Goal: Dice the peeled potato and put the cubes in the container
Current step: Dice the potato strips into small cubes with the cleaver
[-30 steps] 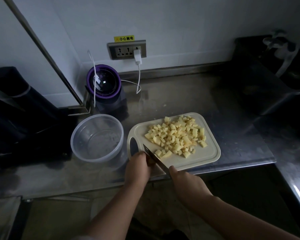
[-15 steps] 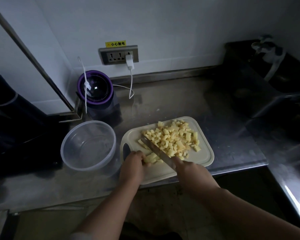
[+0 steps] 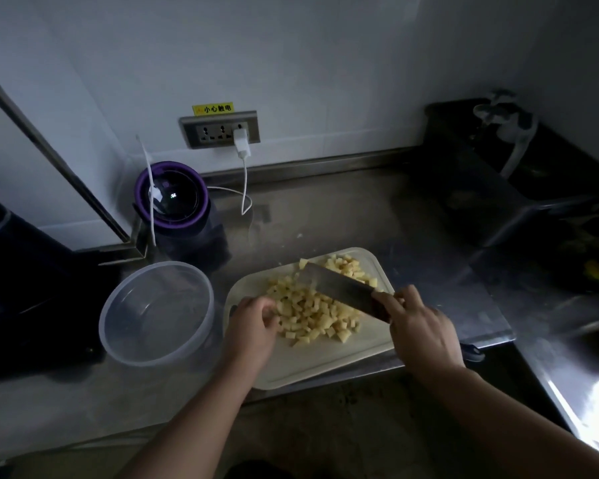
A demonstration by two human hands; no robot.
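The cubes (image 3: 312, 312) lay in a loose yellow pile on the board (image 3: 325, 364), spread from its middle to its far right corner; none were in the container (image 3: 118, 347). My right grip (image 3: 426, 330) was closed round the handle of the knife (image 3: 339, 288) at the board's right edge. The broad blade was tilted over the pile, its flat face up and its tip pointing to the board's far side. My left grip (image 3: 253, 326) was at the board's left side, fingers curled against the near edge of the pile. I could not tell whether they held any cubes. The container, clear and round, stood just left of the board, apart from it, on the tabletop (image 3: 325, 216). Beyond the board's far left corner stood a blender (image 3: 172, 198) with a purple rim. On the wall behind it, a white plug (image 3: 241, 143) sat in a socket (image 3: 220, 129).
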